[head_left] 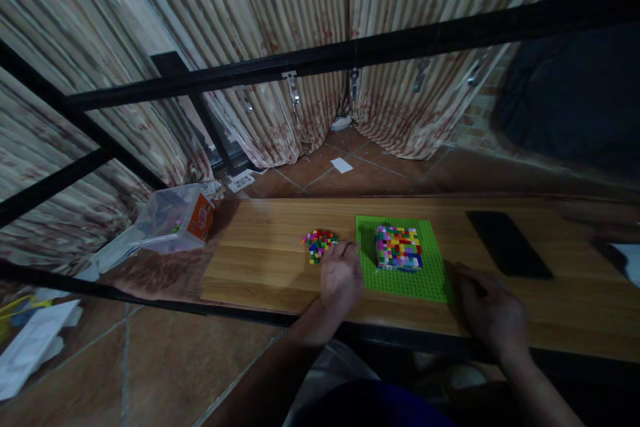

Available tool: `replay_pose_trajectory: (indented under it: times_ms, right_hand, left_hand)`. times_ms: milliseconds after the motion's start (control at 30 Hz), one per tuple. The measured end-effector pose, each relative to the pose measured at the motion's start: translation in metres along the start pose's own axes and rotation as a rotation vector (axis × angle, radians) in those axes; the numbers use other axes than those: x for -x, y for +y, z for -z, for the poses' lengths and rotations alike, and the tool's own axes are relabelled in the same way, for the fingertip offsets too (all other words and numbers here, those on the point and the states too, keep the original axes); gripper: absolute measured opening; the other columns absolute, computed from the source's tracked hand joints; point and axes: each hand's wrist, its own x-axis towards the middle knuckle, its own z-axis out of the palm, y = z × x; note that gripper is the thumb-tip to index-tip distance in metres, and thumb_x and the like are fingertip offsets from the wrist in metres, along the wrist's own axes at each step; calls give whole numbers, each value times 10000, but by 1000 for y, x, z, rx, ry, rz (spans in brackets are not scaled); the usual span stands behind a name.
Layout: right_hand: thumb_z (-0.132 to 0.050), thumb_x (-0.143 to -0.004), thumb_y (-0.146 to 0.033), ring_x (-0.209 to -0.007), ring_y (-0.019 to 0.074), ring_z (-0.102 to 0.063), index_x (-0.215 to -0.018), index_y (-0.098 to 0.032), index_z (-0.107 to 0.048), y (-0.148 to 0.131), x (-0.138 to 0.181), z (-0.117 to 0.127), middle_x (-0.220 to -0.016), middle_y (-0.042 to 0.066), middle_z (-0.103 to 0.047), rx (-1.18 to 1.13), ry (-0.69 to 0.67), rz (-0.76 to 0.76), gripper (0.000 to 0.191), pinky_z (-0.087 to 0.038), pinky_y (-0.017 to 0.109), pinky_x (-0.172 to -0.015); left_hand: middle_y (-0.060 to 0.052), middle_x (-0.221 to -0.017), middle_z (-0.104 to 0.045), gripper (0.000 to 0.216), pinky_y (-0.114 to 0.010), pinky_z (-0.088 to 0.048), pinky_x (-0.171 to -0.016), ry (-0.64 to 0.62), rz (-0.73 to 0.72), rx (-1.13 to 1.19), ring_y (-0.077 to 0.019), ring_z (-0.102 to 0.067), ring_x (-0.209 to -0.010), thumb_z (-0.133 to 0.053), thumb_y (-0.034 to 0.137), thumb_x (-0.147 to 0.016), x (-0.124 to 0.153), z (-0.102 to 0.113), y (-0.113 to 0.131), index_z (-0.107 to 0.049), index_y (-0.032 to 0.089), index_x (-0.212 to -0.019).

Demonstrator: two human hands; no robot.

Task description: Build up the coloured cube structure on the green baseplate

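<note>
Toy building bricks in many colours lie in a loose pile (320, 240) on the wooden table. At the pile's right side is my left hand (341, 275), its fingers curled down; whatever they pinch is hidden. A green studded baseplate (367, 273) lies to the right of that hand. On the plate stands a block of joined multicoloured bricks (399, 247). My right hand (489, 312) is by the plate's right edge with fingers bent inward. Whether it touches the plate or pinches something small cannot be made out.
A black flat phone-like slab (507, 243) lies right of the baseplate on the table (255, 247). Beyond the table's left end sits a clear plastic tub (167, 220). A black metal rail (320, 57) crosses in front of curtains. At far right is a blurred arm-like shape (595, 213).
</note>
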Motion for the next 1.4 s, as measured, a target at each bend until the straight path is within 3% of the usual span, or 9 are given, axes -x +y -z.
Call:
replay_pose_trajectory:
  times_ms: [167,300,667,900,1067,1233,1400]
  right_hand:
    - [-464,-879,-417,-851,277,-670,-927,-187,-692,-1,1,1,-946,122,-706,-12,-12,4,328,-533,425,-763]
    - [-467,-877,-410,-835,278,-666,-905,-192,-697,-3,1,1,-928,117,-706,25,24,-5,318,-528,419,-735]
    - [-440,-896,-394,-845,280,-667,-911,-183,-699,-9,-1,6,-935,145,-708,31,-11,-20,335,-524,413,-750]
    - [-450,-881,-400,-823,257,-666,-904,-159,-705,-10,-2,6,-918,132,-709,19,0,-11,352,-527,395,-751]
    - [-464,-878,-394,-829,252,-667,-901,-152,-708,-10,-2,5,-902,128,-711,29,7,-15,344,-530,386,-743]
    - [-470,-883,-405,-839,265,-673,-904,-163,-714,-9,-1,5,-923,129,-712,26,3,-26,345,-533,391,-746]
    - [-471,-882,-376,-833,254,-677,-913,-175,-707,-13,-2,7,-938,117,-716,22,7,-18,312,-537,382,-752]
  left_hand:
    - [-73,-1099,-669,245,-393,-478,-942,25,138,-50,-219,-591,-1028,-530,138,-852,9,22,-55,-658,209,-1048]
    - [-64,-1088,-677,158,-395,-454,-937,-28,145,-107,-221,-586,-1012,-552,211,-872,11,26,-73,-680,215,-964]
    - [-80,-1149,-660,135,-395,-438,-945,-29,115,-125,-228,-574,-1046,-605,264,-846,7,23,-78,-695,211,-932]
    - [-57,-1128,-673,220,-395,-451,-936,-34,126,-114,-226,-583,-1023,-545,118,-811,8,25,-80,-703,228,-917]
    - [-68,-1137,-667,219,-404,-450,-953,-4,117,-62,-240,-576,-1066,-599,168,-808,6,23,-78,-697,230,-994]
    - [-65,-1182,-645,260,-412,-443,-948,-67,36,-61,-245,-563,-1068,-607,141,-801,1,15,-75,-711,243,-1016]
    - [-57,-1171,-652,240,-413,-433,-954,-96,44,-82,-235,-562,-1061,-591,144,-825,-1,14,-77,-714,244,-1005]
